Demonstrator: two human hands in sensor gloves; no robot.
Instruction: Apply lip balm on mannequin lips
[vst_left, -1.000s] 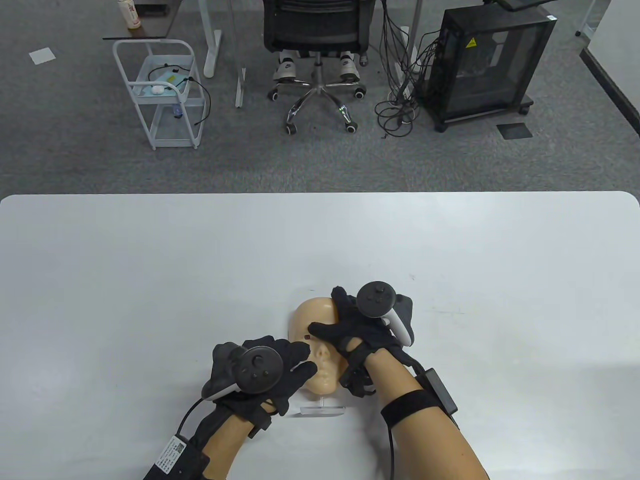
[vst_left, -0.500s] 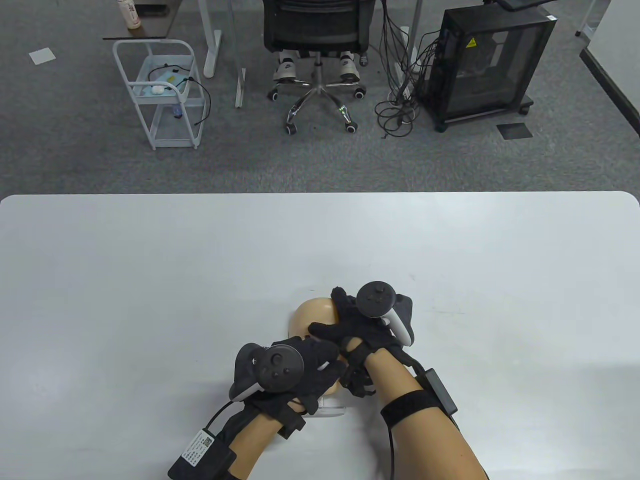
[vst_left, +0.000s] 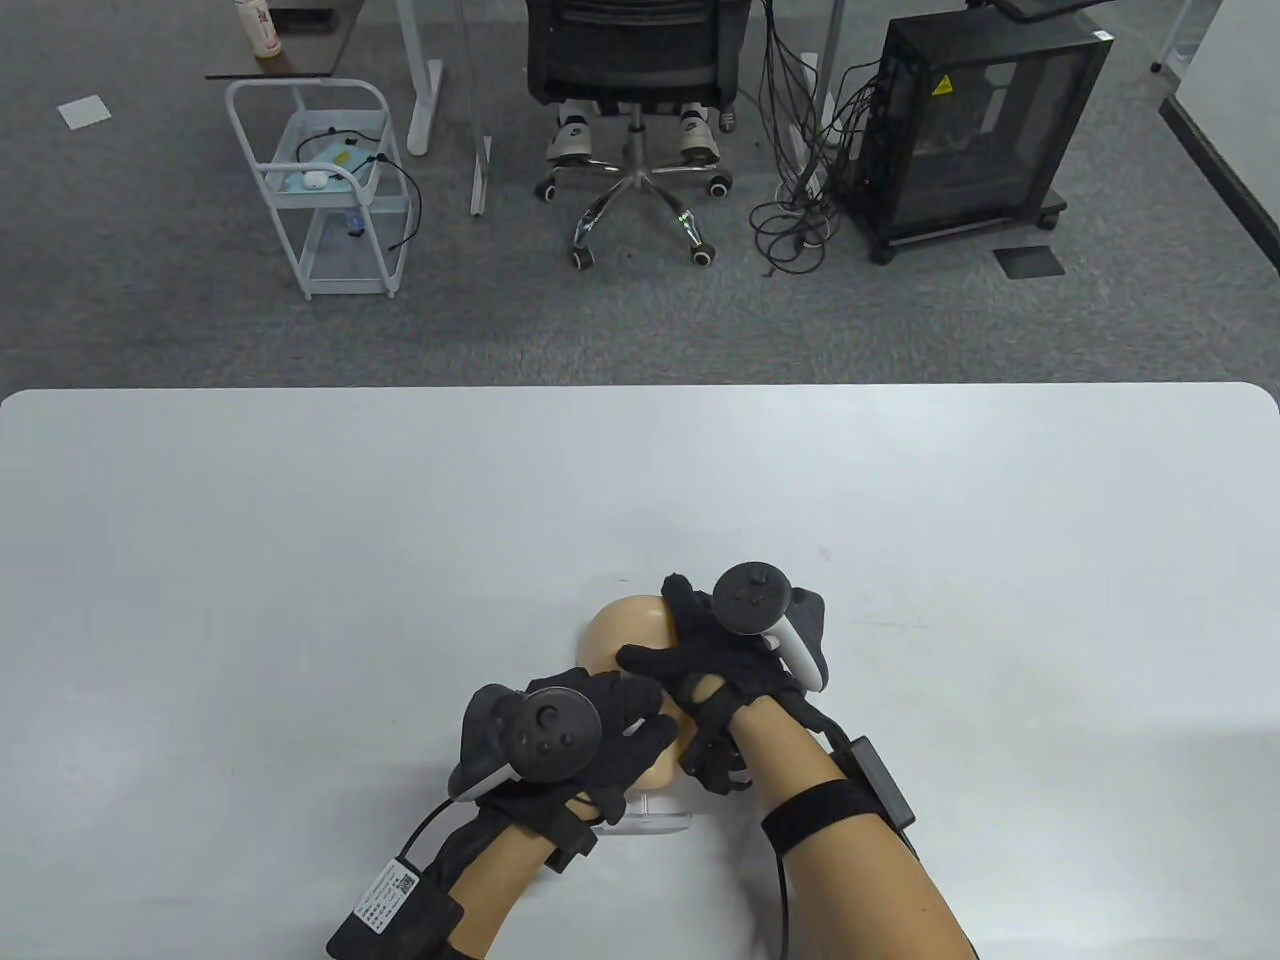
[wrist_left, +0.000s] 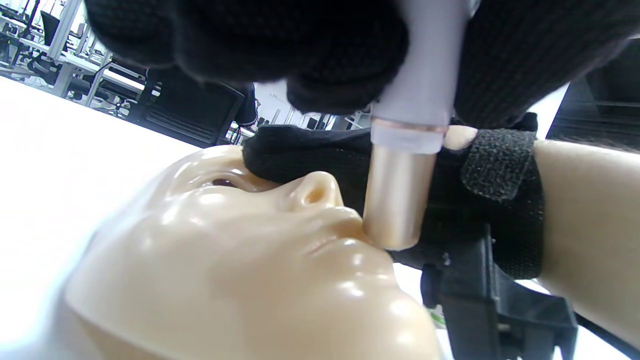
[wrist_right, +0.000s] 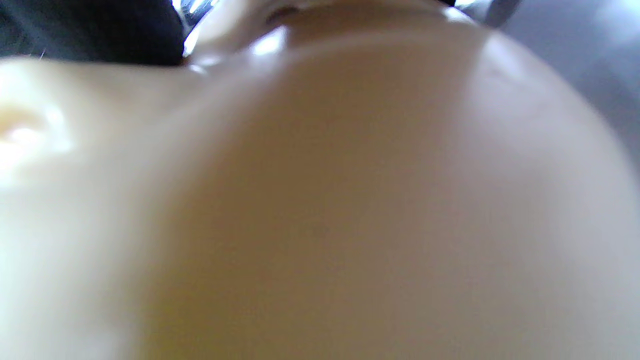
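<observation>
White table (vst_left: 300, 560) w/ office floor behind; at its near edge the left hand (vst_left: 560, 745) grips a lip balm stick (wrist_left: 405, 150), which 1 s ago was off to the face's left and now has its tip touching the mannequin lips (wrist_left: 330, 240) at the corner. Right hand (vst_left: 720, 650) rests spread on the mannequin head (vst_left: 625, 625), pressing it steady, unchanged. Balm is on the lips, so application looks under way; next prob. a sweep across.

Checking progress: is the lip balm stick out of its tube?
Out. The balm stick extends below the white tube, its tip at the mannequin's lips.
</observation>
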